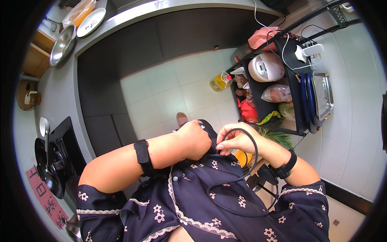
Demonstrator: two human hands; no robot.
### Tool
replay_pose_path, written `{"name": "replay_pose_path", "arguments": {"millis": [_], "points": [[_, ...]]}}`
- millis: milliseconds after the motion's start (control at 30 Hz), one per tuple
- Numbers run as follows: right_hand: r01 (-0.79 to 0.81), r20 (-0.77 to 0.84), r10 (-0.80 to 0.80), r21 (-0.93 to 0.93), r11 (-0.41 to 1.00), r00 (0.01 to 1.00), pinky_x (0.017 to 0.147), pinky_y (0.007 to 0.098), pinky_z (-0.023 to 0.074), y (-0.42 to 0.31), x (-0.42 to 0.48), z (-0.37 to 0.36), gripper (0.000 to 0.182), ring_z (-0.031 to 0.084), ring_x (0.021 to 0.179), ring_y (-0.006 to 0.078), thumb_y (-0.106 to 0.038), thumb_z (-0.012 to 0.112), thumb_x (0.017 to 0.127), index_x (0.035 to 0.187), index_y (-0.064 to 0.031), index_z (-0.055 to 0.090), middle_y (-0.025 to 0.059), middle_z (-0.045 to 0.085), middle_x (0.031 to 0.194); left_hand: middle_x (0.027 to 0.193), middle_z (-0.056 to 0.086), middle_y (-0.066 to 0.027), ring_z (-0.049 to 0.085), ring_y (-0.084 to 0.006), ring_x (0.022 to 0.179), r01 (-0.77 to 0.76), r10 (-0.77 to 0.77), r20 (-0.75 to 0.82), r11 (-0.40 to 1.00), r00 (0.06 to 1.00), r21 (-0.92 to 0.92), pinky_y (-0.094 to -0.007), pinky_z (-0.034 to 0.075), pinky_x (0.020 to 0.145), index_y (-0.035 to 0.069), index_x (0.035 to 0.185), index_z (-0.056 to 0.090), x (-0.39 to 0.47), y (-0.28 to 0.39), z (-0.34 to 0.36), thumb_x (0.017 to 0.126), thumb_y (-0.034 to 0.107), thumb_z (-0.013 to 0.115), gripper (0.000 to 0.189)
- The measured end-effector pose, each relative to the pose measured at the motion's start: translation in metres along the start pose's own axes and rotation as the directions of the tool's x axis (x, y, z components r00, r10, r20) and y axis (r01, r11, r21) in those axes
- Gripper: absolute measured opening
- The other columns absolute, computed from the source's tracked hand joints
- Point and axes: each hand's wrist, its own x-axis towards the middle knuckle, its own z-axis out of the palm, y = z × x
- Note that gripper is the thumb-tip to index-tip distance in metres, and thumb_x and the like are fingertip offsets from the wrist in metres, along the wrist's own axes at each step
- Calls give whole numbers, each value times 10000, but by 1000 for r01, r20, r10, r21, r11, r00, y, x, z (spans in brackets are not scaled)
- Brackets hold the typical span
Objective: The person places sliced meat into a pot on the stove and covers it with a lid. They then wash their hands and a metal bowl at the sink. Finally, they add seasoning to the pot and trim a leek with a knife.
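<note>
My left hand [195, 140] is curled at my waist, against a black fabric item [209, 130]. Its fingertips are hidden, so its grip is unclear. Thumb and fingers of my right hand [237, 140] pinch a black cable [256, 151] beside that item. The cable loops over the front of my dark flowered shirt [208, 196] and runs towards a small black device [267, 174] at my right wrist. A black strap [284, 169] circles that wrist. Another black band [142, 154] is around my left forearm.
Right: a black shelf rack [297, 99] with a rice cooker [266, 67], bags and a power strip [311, 51]; an oil bottle [221, 81] stands on the floor. Left: a grey counter [65, 81] with a steel bowl [63, 45], a plate [91, 22] and a wok [50, 181] on the cooktop.
</note>
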Motion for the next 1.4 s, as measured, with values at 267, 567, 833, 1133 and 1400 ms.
{"name": "replay_pose_path", "arguments": {"millis": [267, 567, 833, 1133, 1400], "points": [[78, -66, -69, 150, 986, 995, 683, 268, 540, 4, -5, 13, 139, 636, 776, 165, -56, 628, 816, 925, 7, 570, 119, 632, 878, 696, 650, -29, 630, -187, 720, -44, 45, -290, 999, 956, 8, -318, 416, 733, 141, 671, 648, 6, -22, 17, 719, 263, 553, 162], [271, -29, -561, -854, 444, 827, 643, 365, 478, 4, -2, 41, 195, 587, 775, 267, -158, 679, 699, 838, -86, 563, 83, 563, 841, 687, 628, -57, 595, -236, 724, -128, 43, -460, 980, 887, -154, -336, 437, 743, 101, 691, 589, -1, -25, 26, 684, 241, 597, 140], [34, -265, -547, -879, 476, 794, 643, 409, 445, 7, -1, 54, 235, 541, 796, 311, -153, 645, 643, 795, -92, 477, 94, 494, 822, 672, 623, -48, 587, -218, 725, -150, 74, -505, 983, 860, -111, -320, 422, 755, 104, 697, 598, -11, -15, 25, 696, 174, 565, 77], [29, -248, -678, -929, 369, 692, 655, 413, 430, 16, 5, 59, 250, 543, 781, 309, -101, 623, 638, 831, -77, 467, 103, 498, 812, 614, 583, -30, 548, -200, 670, -185, 151, -566, 983, 811, -2, -308, 394, 732, 89, 655, 557, -14, -6, 29, 709, 176, 549, 103], [-12, -118, -751, -989, 145, 649, 587, 377, 395, 26, 8, 58, 263, 532, 704, 273, -101, 629, 592, 811, -78, 484, 80, 498, 769, 599, 557, -27, 544, -191, 658, -207, 180, -616, 978, 767, 29, -311, 388, 666, 84, 657, 524, -24, 11, 26, 748, 181, 536, 134]]}}
